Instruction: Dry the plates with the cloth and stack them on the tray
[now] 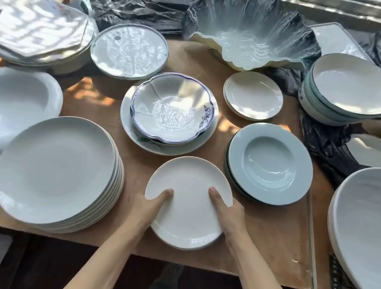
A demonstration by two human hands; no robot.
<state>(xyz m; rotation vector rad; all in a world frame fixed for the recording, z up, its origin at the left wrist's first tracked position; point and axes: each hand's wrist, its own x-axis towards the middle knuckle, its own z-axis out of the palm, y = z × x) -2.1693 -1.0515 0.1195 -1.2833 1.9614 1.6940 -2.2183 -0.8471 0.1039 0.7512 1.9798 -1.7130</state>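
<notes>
A plain white plate [191, 188] sits low over the wooden table [269, 239], near its front edge and in the middle. My left hand [146, 207] grips its left rim, thumb on top. My right hand [227, 209] grips its right rim the same way. I cannot tell whether the plate rests on the wood or is slightly lifted. No cloth shows in either hand or on the table. A white rectangular tray [336, 38] lies at the back right, partly hidden by bowls.
A tall stack of white plates [57, 170] stands just left of my hands. Pale blue deep plates [269, 163] sit to the right, blue-rimmed bowls [172, 108] straight ahead. A big wavy glass bowl [250, 31] and black plastic sheeting [135, 3] lie at the back. Large white dishes [372, 229] crowd the right edge.
</notes>
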